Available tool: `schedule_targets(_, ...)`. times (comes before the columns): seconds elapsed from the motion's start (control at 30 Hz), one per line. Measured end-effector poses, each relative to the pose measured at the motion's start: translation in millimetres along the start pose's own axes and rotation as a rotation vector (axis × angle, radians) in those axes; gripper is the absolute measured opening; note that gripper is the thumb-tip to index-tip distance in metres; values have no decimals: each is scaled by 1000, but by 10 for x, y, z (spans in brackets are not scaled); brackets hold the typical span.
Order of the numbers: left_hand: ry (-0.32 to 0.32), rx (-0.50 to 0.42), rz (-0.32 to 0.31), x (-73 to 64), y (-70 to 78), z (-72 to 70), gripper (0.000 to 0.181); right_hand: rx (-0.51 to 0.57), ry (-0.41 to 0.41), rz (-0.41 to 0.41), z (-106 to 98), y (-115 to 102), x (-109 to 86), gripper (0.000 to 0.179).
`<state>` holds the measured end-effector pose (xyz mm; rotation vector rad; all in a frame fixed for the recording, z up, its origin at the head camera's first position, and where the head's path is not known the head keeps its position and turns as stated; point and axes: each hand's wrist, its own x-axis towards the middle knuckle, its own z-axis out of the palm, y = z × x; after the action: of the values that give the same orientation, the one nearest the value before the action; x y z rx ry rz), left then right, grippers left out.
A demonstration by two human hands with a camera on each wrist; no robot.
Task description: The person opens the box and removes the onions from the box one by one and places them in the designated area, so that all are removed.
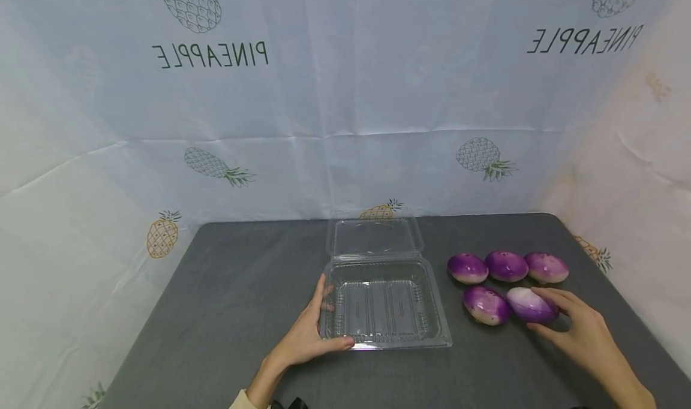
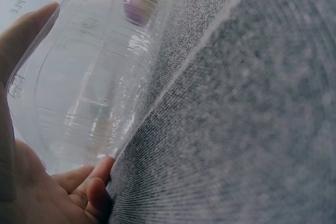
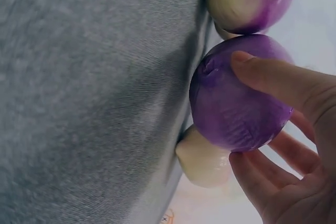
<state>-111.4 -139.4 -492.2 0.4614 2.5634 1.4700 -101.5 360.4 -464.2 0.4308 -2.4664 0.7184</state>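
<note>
An open clear plastic clamshell container point(image 1: 378, 343) stands mid-table with its lid folded back; no contents show inside. My left hand point(image 1: 305, 334) holds its left front corner, thumb along the front rim and fingers against the left wall. In the left wrist view, the thumb point(image 2: 26, 35) lies on the rim and the other fingers curl near the base. My right hand point(image 1: 580, 328) grips a glossy purple-and-white egg-shaped vegetable point(image 1: 531, 305), exact kind unclear. The right wrist view has the thumb on one side of this purple vegetable point(image 3: 236, 103) and fingers on the other.
Left of the gripped one lies a similar vegetable point(image 1: 486, 306). Behind them sit three more in a row, including a middle one point(image 1: 506, 266). The lid point(image 1: 375, 238) reaches the table's back edge, near a pineapple-print cloth point(image 1: 345, 97). The tabletop point(image 1: 243, 289) is dark grey.
</note>
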Motion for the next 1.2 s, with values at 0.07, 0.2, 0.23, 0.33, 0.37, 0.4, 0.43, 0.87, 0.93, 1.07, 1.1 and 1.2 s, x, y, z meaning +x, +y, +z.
schedule_targets(0.07, 1, 2, 4, 2, -2, 1, 135, -13, 1, 0, 20, 17, -7, 73)
schedule_targets(0.2, 0, 8, 16, -1, 4, -4, 135, -19, -4, 11, 51, 41, -22, 74)
schedule_targets(0.23, 0, 10, 18, -2, 4, -4, 135, -23, -4, 16, 55, 41, -28, 73)
schedule_targets(0.33, 0, 16, 27, 1, 5, -4, 135, -24, -1, 30, 51, 29, -35, 68)
schedule_targets(0.37, 1, 16, 30, 3, 4, -3, 135, -19, 0, 36, 47, 23, -36, 67)
schedule_targets(0.4, 1, 17, 31, 5, 4, -3, 135, -12, 1, 40, 43, 20, -36, 65)
schedule_targets(0.43, 0, 17, 32, 7, 2, -3, 135, -6, 2, 45, 38, 17, -35, 63)
schedule_targets(0.87, -1, 15, 36, 9, 3, -3, 135, -6, 24, 22, 60, 10, -45, 61)
schedule_targets(0.93, 2, 19, 30, 7, 6, -1, 136, -10, 20, 22, 59, 10, -46, 62)
schedule_targets(1.07, 5, 13, 12, 1, 19, -5, 136, -10, 23, 12, 68, 8, -52, 64)
schedule_targets(1.1, 5, 14, 6, -1, 24, -7, 137, -10, 27, 9, 71, 9, -53, 64)
schedule_targets(1.2, 4, 6, -2, -5, 32, -9, 137, 0, 34, -8, 83, 16, -53, 65)
